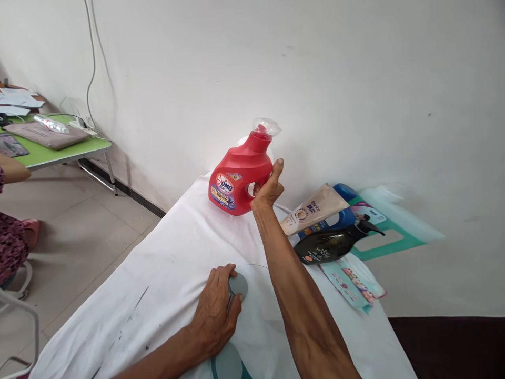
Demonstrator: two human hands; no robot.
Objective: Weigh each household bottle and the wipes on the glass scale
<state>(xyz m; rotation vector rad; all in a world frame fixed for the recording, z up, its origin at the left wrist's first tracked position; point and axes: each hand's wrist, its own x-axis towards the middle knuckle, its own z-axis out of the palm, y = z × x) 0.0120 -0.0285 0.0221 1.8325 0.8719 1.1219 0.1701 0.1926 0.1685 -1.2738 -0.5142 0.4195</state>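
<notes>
My right hand [269, 188] reaches up to the red OMO laundry detergent bottle [236, 171] and is closed around its handle, thumb pointing up. The bottle leans a little on the white cloth near the wall, and clear plastic covers its neck. Nearer to me, my left hand [215, 308] is closed on a round grey-blue piece [238, 285], whose kind I cannot make out. Just below that hand, a second grey-blue rounded piece [229, 362] is partly cut off by the frame's bottom edge.
Right of my right arm lie a beige tube [315, 208], a black pump bottle [329, 245], a blue bottle [344, 217], a green-and-clear container [390, 229] and a teal packet [351, 284]. At left, a person's arm [11, 169] shows beside a green table [69, 151].
</notes>
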